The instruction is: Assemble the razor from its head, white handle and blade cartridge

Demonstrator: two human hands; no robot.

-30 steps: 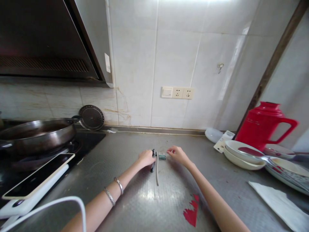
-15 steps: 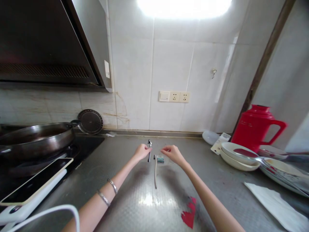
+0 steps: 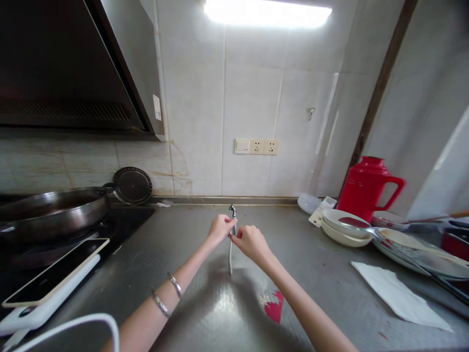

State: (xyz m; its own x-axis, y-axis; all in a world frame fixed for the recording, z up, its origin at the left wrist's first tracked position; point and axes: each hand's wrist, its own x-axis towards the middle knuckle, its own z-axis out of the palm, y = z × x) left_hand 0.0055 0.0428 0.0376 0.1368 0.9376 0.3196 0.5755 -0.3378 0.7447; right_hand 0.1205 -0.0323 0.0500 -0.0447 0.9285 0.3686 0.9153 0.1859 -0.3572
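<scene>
My left hand (image 3: 220,229) pinches a small chrome rod with a bent head (image 3: 233,211) and holds it upright above the steel counter (image 3: 176,249). Close against it, my right hand (image 3: 252,242) is closed, thumb and fingertips at the rod's lower end; whatever lies between them is too small or hidden to make out. A thin pale cord-like strip (image 3: 230,259) runs down below the fingers, its upper end covered by my hands. The small striped packet is out of sight behind my right hand. A torn red patch (image 3: 274,309) lies nearer on the counter.
On the left are a steel pan (image 3: 54,212) on the stove and a phone (image 3: 54,269) on a white device with a white cable (image 3: 88,319). To the right stand a red thermos jug (image 3: 366,188), stacked bowls (image 3: 344,237), plates (image 3: 410,261) and a white paper napkin (image 3: 399,296).
Both hands have come together: the right hand moved left and closed in at the rod's lower end, covering the striped packet. The camera view has turned slightly right.
</scene>
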